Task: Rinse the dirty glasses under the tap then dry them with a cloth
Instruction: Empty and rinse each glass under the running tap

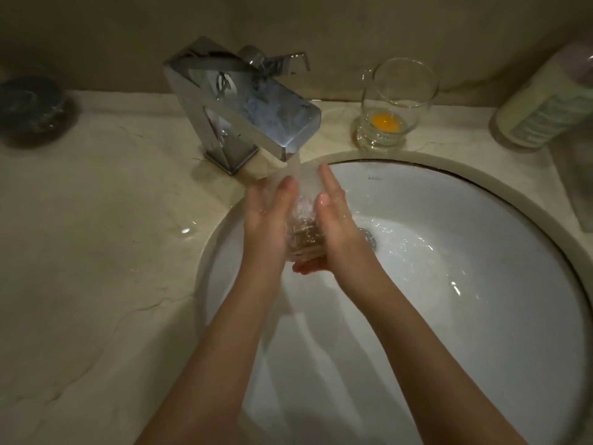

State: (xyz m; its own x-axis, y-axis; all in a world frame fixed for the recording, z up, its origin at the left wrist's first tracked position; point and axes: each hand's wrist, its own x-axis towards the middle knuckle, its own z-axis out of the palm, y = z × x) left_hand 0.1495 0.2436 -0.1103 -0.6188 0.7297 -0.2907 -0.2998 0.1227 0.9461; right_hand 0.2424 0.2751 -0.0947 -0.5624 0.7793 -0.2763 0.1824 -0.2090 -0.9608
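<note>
Far to the left of the hands, at the back of the pale veined marble counter [96, 252], sits a dark round glass jar [32, 110], dim and blurred. Nearer, just up and left of the left hand, stands the angular chrome tap [244, 110], its spout slanting down toward the hands, with a stream of water [293, 168] falling from its lip.

The left hand [266, 216] is held upright with fingers nearly straight, its palm pressed against the left side of the clear drinking glass [303, 226] under the stream. The right hand [333, 226] mirrors it on the other side, fingers extended along the glass wall and the palm cupping slightly beneath the base. The glass is clamped between the 2 palms over the round white ceramic basin [481, 284], its mouth tilted up into the water, which splashes inside it and blurs its outline; brownish liquid shows near its bottom.

Just right of the right hand, low in the basin, lies the metal drain [369, 239]. Up and right of the hands, on the counter behind the basin rim, a 2nd clear glass with an orange-yellow residue at its bottom [394, 104] stands upright. Further right a cream plastic bottle with a pale green label [545, 104] leans near the wall.
</note>
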